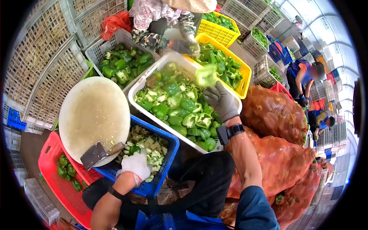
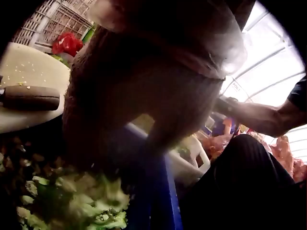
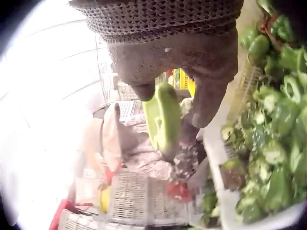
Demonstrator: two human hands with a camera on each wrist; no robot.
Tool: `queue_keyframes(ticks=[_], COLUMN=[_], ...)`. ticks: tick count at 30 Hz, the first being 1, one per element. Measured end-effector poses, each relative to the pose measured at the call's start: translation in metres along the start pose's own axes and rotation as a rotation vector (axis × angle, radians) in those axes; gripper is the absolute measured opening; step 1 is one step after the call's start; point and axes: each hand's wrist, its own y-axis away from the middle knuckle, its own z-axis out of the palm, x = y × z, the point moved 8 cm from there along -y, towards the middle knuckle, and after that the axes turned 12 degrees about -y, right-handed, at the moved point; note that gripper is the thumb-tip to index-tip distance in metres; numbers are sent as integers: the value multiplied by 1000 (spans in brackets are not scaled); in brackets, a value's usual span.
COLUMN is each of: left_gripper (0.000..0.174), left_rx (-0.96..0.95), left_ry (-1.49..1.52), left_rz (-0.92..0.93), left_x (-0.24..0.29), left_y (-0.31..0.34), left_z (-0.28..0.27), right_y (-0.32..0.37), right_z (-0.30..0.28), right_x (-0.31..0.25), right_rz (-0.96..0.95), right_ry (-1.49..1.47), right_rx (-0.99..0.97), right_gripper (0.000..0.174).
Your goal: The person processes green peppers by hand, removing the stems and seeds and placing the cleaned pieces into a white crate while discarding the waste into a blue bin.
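My gloved right hand [image 1: 220, 100] is over the near right side of a white crate [image 1: 174, 135] heaped with cut green peppers [image 1: 176, 109]. A blurred pale-green pepper piece [image 1: 206, 75] is just beyond its fingertips. In the right wrist view this pepper piece [image 3: 163, 120] shows between thumb and fingers, which stand apart. My white-gloved left hand [image 1: 137, 165] reaches down into a blue crate [image 1: 168, 161] of pepper scraps [image 1: 153, 147], its fingertips by a green piece [image 1: 134, 150]. Whether it grips anything I cannot tell. A cleaver [image 1: 99, 154] lies on the round white board [image 1: 94, 111].
Red mesh sacks [image 1: 272, 161] are piled at my right. A red crate [image 1: 48, 161] with whole peppers stands at left. Across from me a person [image 1: 165, 23] works between a grey crate [image 1: 90, 53] and a yellow crate [image 1: 245, 74] of peppers. More people are farther right.
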Motion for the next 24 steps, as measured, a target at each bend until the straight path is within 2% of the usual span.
queue_keyframes(ticks=[1,3,4,6,7,8,10,14,17,18,19,21,23,24], left_gripper=[50,51,50,46,42,40,37,37,37,37,45,54,60,64], left_rx=[9,26,5,21,-6,17,36,38,107,130,131,332,456,515], left_ry=[-39,-30,-16,-21,-22,-47,-59,-68,16,53,128,273,397,459], left_rz=[23,114,126,144,158,163,171,169,99,67,53,82,111,117], left_x=[0,4,5,5,5,4,3,1,-4,-3,-2,-4,-6,-9], left_y=[1,-1,-1,0,-3,-4,-1,0,0,2,7,12,5,7], left_z=[2,-1,-4,-7,-5,-6,-8,-14,-26,-34,-46,-52,-49,-50], right_y=[-12,-33,-55,-39,-40,-24,-22,-25,-19,-20,2,32,54,79], right_z=[-12,-11,-32,-38,-51,-38,-23,-26,-28,-21,4,19,55,86], right_x=[1,27,77,133,167,167,160,144,101,97,80,82,80,67], right_rz=[-40,-156,-192,-133,-91,-135,-148,96,50,-48,203,248,83,20], right_ry=[103,1237,1535,1746,1765,1800,1871,2065,1755,1707,1530,1081,1223,1200], right_rx=[55,-21,-145,-296,-393,-354,-275,-353,-70,-151,-156,-153,-263,-277], right_gripper=[23,36,48,49,39,47,37,36,50,61,71,68,59,54])
